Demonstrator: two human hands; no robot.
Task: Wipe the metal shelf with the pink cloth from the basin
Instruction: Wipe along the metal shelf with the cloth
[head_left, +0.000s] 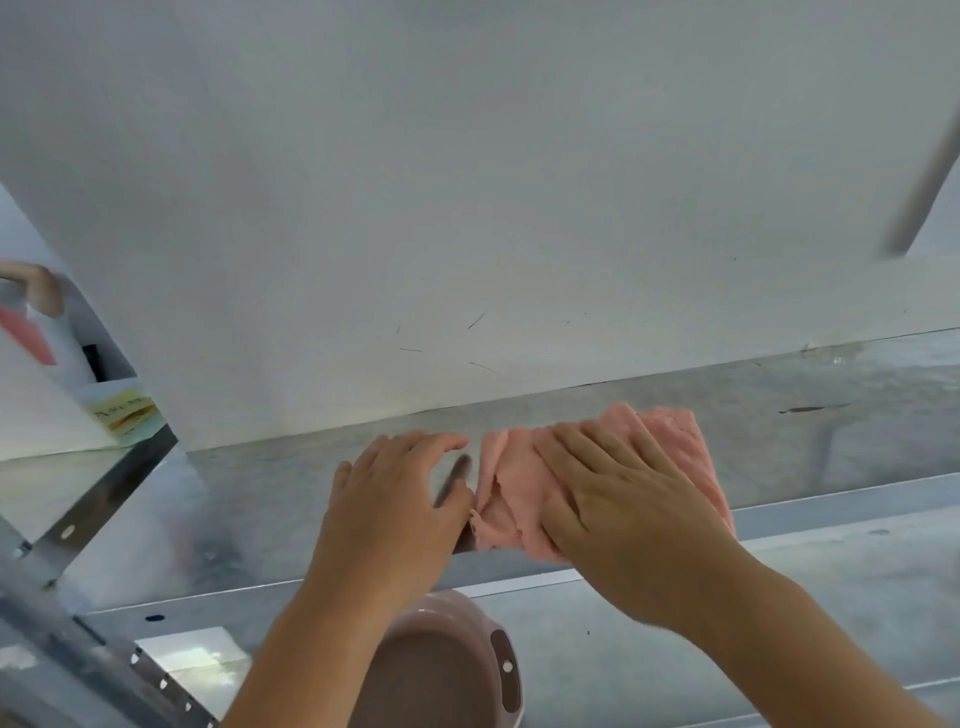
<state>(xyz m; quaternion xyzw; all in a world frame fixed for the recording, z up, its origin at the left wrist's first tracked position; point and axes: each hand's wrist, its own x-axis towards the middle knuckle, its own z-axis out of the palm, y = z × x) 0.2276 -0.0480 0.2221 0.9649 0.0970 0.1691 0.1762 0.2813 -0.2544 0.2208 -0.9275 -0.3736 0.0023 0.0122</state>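
The pink cloth (670, 441) lies spread on the metal shelf (810, 431), close to the white wall. My right hand (618, 499) presses flat on top of it, fingers extended, covering its middle. My left hand (395, 499) rests flat on the bare shelf just left of the cloth, fingers apart, its edge touching the cloth's left fringe. The pinkish basin (447, 670) sits on a lower shelf level, below and between my forearms, partly hidden by my left arm.
A white wall (467, 208) rises directly behind the shelf. A metal upright with holes (104, 509) stands at the left, with a mirror-like panel beside it. A grey pole (919, 192) leans at the top right. The shelf runs on to the right.
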